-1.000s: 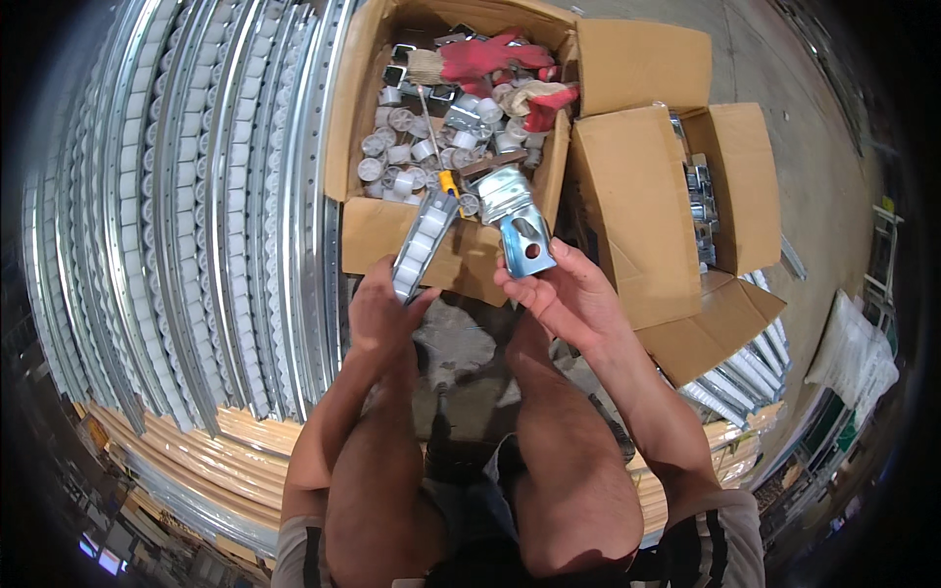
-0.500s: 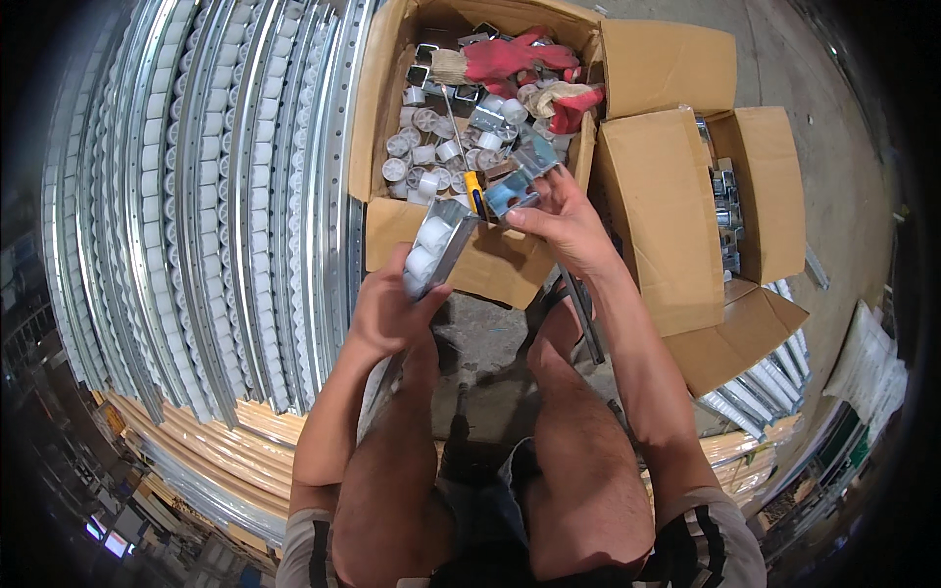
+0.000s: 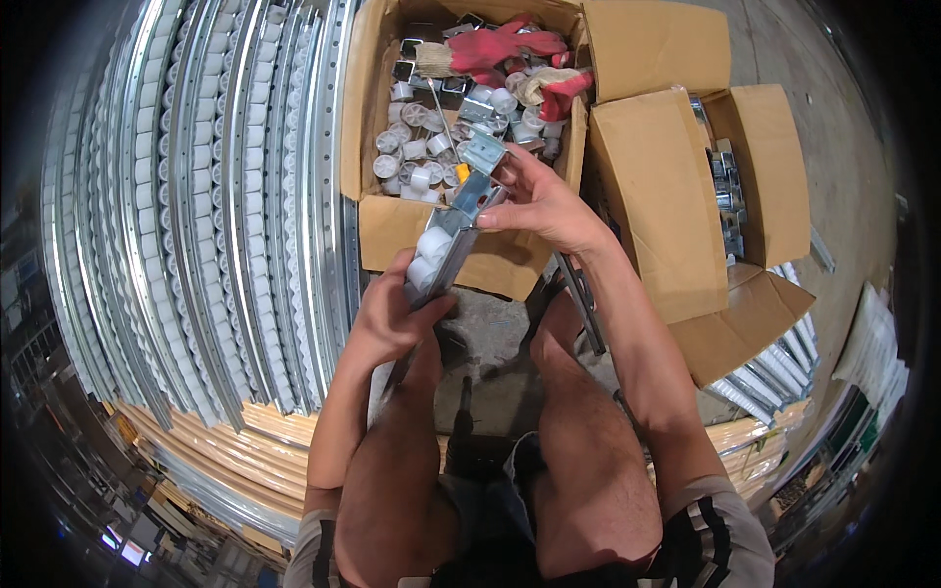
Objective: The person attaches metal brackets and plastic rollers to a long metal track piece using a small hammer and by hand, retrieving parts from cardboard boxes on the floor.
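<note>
My left hand [image 3: 387, 312] is closed around the end of a metal roller track [image 3: 453, 259], a channel with white plastic rollers [image 3: 428, 253] between its sides. My right hand [image 3: 542, 201] grips a bent metal bracket [image 3: 482, 155], thumb on one side and fingers on the other. The bracket's lower part meets the upper end of the track, at an angle in line with it. Just behind the joint shows the yellow handle of a screwdriver [image 3: 462, 173], its shaft leaning into the open cardboard box [image 3: 355, 118].
Loose white wheels [image 3: 386, 165] and red-and-cream gloves [image 3: 505, 49] lie in the box. Long roller tracks [image 3: 206, 196] stand in rows at the left. A second cardboard box [image 3: 659, 206] with metal parts [image 3: 727, 186] is at the right. A dark metal bar [image 3: 582, 302] leans near my right knee.
My right hand has moved left with the bracket, and its lower end has come up against the track's end. The left hand has stayed nearly in place, holding the track.
</note>
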The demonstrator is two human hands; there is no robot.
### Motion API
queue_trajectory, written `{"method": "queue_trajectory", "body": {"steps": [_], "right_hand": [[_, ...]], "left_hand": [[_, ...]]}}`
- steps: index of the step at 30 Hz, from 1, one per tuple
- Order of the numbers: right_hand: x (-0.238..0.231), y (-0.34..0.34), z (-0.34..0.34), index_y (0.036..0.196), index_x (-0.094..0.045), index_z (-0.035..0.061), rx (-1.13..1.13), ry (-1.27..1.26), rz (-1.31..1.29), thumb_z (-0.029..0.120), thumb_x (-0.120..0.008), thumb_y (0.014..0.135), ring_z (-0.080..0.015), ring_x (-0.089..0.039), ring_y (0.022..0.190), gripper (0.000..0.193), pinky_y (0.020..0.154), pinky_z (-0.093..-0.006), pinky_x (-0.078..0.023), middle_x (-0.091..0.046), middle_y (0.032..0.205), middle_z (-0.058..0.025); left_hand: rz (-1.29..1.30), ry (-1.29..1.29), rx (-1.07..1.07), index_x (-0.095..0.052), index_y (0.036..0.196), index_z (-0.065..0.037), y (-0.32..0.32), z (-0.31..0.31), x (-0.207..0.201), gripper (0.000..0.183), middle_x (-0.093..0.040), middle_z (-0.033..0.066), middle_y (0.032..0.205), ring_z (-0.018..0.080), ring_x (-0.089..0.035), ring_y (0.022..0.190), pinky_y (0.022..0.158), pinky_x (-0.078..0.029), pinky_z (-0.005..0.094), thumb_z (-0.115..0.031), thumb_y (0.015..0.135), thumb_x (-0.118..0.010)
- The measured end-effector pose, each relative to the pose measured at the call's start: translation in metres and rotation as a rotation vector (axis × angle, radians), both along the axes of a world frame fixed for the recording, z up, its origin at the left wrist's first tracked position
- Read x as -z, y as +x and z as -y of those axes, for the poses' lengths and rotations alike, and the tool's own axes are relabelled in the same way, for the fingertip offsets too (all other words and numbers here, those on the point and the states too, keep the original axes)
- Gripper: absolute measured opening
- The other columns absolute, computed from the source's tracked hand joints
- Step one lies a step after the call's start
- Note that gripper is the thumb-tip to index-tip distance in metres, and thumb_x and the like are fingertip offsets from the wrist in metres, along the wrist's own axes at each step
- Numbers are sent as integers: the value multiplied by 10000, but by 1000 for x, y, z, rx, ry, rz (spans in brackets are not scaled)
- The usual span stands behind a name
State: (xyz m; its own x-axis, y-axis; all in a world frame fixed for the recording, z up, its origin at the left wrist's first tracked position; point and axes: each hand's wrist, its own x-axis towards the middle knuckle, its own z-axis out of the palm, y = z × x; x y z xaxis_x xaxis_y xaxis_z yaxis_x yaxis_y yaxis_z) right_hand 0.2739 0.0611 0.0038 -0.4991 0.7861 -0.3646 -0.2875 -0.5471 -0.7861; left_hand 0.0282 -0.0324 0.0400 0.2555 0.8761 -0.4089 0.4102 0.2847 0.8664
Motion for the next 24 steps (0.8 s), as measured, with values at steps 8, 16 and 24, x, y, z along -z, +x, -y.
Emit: {"method": "queue_trajectory", "body": {"steps": [8, 16, 24], "right_hand": [[2, 2, 3, 1452, -407, 26, -18, 47, 48, 25, -854, 788, -122, -585, 1120, 800, 906, -276, -511, -605, 1274, -69], [1, 2, -4, 1515, -345, 54, -134, 33, 30, -21, -839, 774, -182, -577, 1209, 894, 1036, -340, -471, -601, 1315, -93], [-1, 2, -4, 1472, -390, 44, -140, 100, 30, 60, -876, 765, -121, -574, 1131, 858, 945, -292, -470, -630, 1258, -59]], "left_hand": [[-138, -55, 26, -568, 1261, 52, -1, -1, -10, 604, -631, 124, 1164, 187, -588, 1033, 921, -479, 298, -124, 777, -883], [-215, 123, 91, -572, 1203, 45, -6, 6, 1, 553, -621, 174, 1205, 265, -621, 1045, 938, -490, 317, -128, 778, -881], [-194, 43, 82, -566, 1089, 8, 5, -8, -17, 462, -639, 176, 1014, 304, -611, 836, 749, -508, 380, -181, 787, -860]]}}
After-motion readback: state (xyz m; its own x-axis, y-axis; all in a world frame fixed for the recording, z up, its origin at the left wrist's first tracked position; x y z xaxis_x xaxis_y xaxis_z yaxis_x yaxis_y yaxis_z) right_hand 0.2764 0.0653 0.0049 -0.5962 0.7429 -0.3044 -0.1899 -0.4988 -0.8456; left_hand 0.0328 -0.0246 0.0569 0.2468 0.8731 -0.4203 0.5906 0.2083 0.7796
